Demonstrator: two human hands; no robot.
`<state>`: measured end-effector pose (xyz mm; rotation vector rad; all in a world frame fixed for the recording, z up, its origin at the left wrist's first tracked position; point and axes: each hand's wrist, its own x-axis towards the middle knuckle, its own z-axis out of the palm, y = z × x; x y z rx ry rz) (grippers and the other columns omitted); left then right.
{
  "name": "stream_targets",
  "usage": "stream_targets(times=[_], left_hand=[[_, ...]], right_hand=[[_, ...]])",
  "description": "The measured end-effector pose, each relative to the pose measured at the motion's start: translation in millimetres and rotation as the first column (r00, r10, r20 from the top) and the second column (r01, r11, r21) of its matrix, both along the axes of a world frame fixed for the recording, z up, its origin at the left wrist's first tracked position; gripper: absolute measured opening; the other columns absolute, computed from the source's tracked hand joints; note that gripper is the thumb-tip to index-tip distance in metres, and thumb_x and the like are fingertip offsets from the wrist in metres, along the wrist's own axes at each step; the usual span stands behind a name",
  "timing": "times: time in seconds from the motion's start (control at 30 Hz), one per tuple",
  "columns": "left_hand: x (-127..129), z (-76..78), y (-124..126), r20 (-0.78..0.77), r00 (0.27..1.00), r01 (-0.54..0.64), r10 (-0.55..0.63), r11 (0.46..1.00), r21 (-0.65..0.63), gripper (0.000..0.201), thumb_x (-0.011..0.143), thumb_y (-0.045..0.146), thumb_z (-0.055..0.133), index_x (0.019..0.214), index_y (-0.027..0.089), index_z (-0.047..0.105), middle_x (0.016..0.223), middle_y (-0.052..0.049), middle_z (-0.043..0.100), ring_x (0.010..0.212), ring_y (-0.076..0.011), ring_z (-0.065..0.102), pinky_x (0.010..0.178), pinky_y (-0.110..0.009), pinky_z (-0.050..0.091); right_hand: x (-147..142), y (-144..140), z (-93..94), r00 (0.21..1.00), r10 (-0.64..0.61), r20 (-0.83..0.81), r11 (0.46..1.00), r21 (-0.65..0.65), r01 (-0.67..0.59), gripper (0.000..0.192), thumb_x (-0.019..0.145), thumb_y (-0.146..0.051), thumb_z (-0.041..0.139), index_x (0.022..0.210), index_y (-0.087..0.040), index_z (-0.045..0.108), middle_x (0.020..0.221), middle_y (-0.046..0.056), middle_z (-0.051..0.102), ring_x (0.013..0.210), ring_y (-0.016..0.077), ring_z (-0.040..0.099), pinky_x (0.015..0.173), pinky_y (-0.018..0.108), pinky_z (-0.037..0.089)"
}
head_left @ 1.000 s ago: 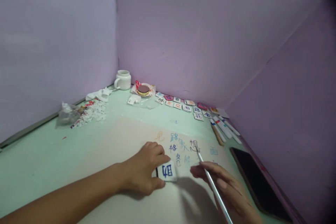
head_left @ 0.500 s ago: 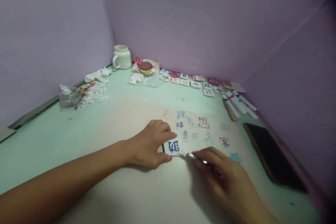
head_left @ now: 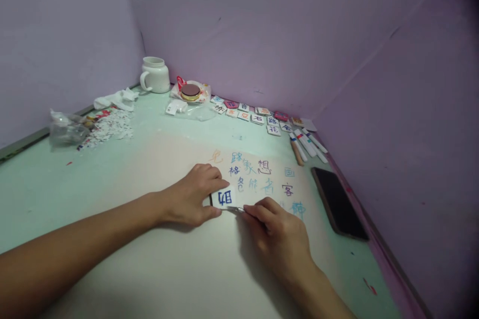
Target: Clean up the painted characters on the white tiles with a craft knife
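Observation:
My left hand (head_left: 190,197) lies on the board with thumb and forefinger closed round the edges of a small white block (head_left: 231,195). A blue Chinese character stands on the block's face, and a dark edge shows along its left side. In my right hand (head_left: 280,232) is a slim metal craft knife (head_left: 240,210), gripped like a pen. Its thin tip meets the block's near edge, close to my left thumb; the exact contact is too small to tell. Around the block, the pale board (head_left: 179,269) bears several characters in orange, blue and purple.
A phone (head_left: 339,204) lies at the right, with white markers (head_left: 305,143) beyond it. Several lettered tiles (head_left: 257,119) line the back wall. A white mug (head_left: 155,76), a round tin (head_left: 190,91), a heap of white scraps (head_left: 112,129) and a plastic bag (head_left: 67,129) sit farther left.
The whole view has shifted, so everything appears farther left and slightly higher. My left hand still holds the block, and the knife tip now lies along its near edge, farther left than before.

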<state>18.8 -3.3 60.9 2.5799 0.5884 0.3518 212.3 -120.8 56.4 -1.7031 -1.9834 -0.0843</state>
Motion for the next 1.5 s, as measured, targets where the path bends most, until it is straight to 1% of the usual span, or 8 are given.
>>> stream_targets(times=[0.23,0.37,0.63,0.93,1.13,1.33,1.5], left_hand=[[0.6,0.4,-0.2,0.003,1.000,0.002,-0.002,1.000,0.003,0.037,0.073,0.030,0.061,0.107,0.018,0.057,0.097,-0.008,0.054,0.095,-0.0262,0.047,0.091,-0.046,0.035],[0.8,-0.5,-0.7,0.016,1.000,0.007,-0.007,1.000,0.011,0.036,0.074,0.032,0.060,0.107,0.019,0.058,0.097,-0.008,0.054,0.093,-0.0263,0.047,0.090,-0.047,0.036],[0.0,0.5,-1.5,0.016,1.000,0.004,-0.004,1.000,-0.015,0.039,0.073,0.030,0.060,0.108,0.015,0.059,0.096,-0.009,0.053,0.095,-0.0266,0.047,0.092,-0.047,0.035],[1.0,2.7,-0.8,0.002,1.000,0.007,-0.007,1.000,-0.016,0.036,0.073,0.031,0.059,0.105,0.015,0.060,0.096,-0.010,0.054,0.093,-0.0265,0.047,0.089,-0.047,0.035],[0.7,1.9,-0.6,0.019,1.000,0.002,-0.002,1.000,-0.001,0.035,0.073,0.031,0.060,0.106,0.019,0.059,0.098,-0.009,0.056,0.093,-0.0259,0.048,0.090,-0.046,0.035],[1.0,2.7,-0.8,0.026,1.000,0.006,-0.006,1.000,-0.007,0.032,0.073,0.031,0.060,0.103,0.020,0.060,0.098,-0.008,0.056,0.093,-0.0257,0.049,0.089,-0.044,0.036],[1.6,3.2,-1.5,0.026,1.000,0.007,-0.007,1.000,-0.001,0.030,0.071,0.029,0.060,0.099,0.019,0.061,0.097,-0.009,0.057,0.092,-0.0259,0.050,0.089,-0.044,0.036]], right_hand=[[-7.6,-3.5,-1.6,0.999,-0.019,0.036,0.999,-0.036,0.021,0.026,0.087,-0.024,0.048,0.085,-0.023,0.074,0.070,0.001,0.066,0.048,0.0124,0.058,0.043,0.024,0.032],[-7.1,-2.8,-1.0,0.998,-0.047,0.039,0.999,-0.020,0.048,0.026,0.087,-0.024,0.047,0.084,-0.023,0.074,0.068,0.001,0.066,0.046,0.0117,0.057,0.042,0.024,0.031],[-11.8,-2.2,0.2,0.999,-0.040,0.032,0.999,-0.004,0.040,0.028,0.087,-0.025,0.046,0.080,-0.022,0.073,0.065,0.002,0.065,0.045,0.0112,0.056,0.042,0.023,0.029],[-6.1,-0.3,-2.4,0.996,-0.079,0.030,0.995,-0.051,0.080,0.022,0.085,-0.024,0.051,0.082,-0.024,0.073,0.068,0.000,0.065,0.047,0.0124,0.058,0.043,0.024,0.031],[-8.5,-1.1,-1.4,0.999,-0.041,0.011,0.998,-0.046,0.041,0.024,0.085,-0.025,0.049,0.081,-0.023,0.073,0.067,0.000,0.065,0.046,0.0124,0.057,0.042,0.024,0.031],[-8.6,0.1,-1.6,0.997,-0.072,0.023,0.996,-0.052,0.074,0.022,0.084,-0.026,0.051,0.080,-0.025,0.072,0.067,0.000,0.065,0.046,0.0127,0.058,0.042,0.024,0.030],[-10.3,-0.3,-0.5,0.992,-0.108,0.058,0.994,-0.024,0.109,0.025,0.084,-0.026,0.049,0.077,-0.024,0.073,0.065,0.001,0.065,0.046,0.0129,0.058,0.041,0.023,0.027]])
